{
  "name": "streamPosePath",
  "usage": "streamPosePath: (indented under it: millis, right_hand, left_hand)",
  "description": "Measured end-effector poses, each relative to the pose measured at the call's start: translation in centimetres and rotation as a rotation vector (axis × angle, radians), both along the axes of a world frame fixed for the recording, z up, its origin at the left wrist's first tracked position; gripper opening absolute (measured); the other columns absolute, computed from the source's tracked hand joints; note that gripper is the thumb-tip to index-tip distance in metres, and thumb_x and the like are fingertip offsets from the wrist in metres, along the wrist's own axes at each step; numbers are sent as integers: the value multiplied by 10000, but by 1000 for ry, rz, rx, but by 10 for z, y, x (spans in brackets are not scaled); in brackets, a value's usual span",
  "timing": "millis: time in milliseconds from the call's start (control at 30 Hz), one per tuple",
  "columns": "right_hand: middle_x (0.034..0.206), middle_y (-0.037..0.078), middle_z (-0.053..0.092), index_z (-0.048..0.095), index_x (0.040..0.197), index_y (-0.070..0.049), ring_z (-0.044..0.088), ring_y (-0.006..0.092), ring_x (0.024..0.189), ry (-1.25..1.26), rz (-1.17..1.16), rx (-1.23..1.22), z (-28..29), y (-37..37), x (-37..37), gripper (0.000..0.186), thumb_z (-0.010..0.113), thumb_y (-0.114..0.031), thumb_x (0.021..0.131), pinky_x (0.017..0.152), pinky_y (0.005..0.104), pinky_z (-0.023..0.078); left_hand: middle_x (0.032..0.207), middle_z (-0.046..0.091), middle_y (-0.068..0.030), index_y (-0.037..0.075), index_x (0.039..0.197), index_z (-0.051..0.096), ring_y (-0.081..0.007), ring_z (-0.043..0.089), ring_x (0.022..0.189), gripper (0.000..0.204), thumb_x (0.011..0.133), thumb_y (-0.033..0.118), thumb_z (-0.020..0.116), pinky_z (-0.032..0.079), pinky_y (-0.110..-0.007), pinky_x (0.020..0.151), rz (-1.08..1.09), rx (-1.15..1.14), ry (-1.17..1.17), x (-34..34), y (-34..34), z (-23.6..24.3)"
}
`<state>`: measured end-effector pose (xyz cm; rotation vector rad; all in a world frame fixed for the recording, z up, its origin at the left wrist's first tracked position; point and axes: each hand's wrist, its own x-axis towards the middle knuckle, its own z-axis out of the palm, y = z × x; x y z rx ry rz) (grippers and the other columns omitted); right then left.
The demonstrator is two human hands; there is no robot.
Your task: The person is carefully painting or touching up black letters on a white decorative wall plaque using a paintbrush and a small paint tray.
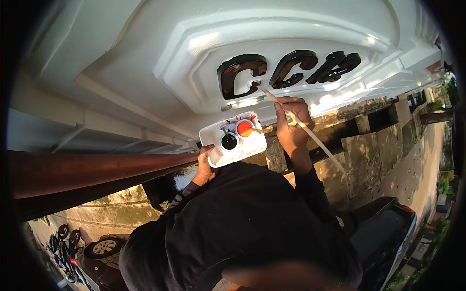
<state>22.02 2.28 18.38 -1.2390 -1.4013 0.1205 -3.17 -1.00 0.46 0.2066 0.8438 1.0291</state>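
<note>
My right hand (294, 120) pinches a long, pale-handled paintbrush (318, 140). Its tip meets the lower end of the leftmost raised black letter (229, 80) on the white moulded wall (196, 72). That letter's black paint looks wet and glossy. Below it, my left hand (206, 165) grips the near left edge of a white plastic tray (252, 149), thumb over the rim. Inside the tray stand a small cup of black paint (228, 142) and a cup of red-orange paint (244, 128), each with a stick or brush in it. Red smears mark the tray's far rim.
More glossy black letters (293, 68) stand further right on the wall panel. A reddish-brown beam (107, 172) runs along the left. Far below lie concrete slabs (374, 153), a dark car (383, 237) at right, and several motorbikes (63, 252) at lower left.
</note>
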Motion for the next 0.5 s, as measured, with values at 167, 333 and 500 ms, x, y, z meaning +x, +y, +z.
streamPosePath:
  millis: [167,333,500]
  right_hand:
    - [1017,134,676,548,968,-3,661,167,902,48,26,67,-3,6,10,204,716,73,881,803,277,528]
    - [1054,151,651,508,1002,-6,641,172,944,-25,78,-7,6,10,9,214,677,85,909,829,278,519]
    - [974,124,671,550,955,7,666,174,860,57,60,39,11,16,16,191,712,73,878,770,271,531]
  left_hand:
    - [1245,615,-122,49,1369,495,-291,605,1164,645,814,339,652,487,-437,1020,-24,1,4,5,1,15]
    - [1238,617,-126,43,1365,495,-293,611,1155,645,813,336,655,487,-437,1024,-43,22,-32,10,4,17]
    - [1231,620,-133,32,1361,493,-295,615,1147,651,811,336,660,488,-432,1025,-39,26,-16,14,6,24]
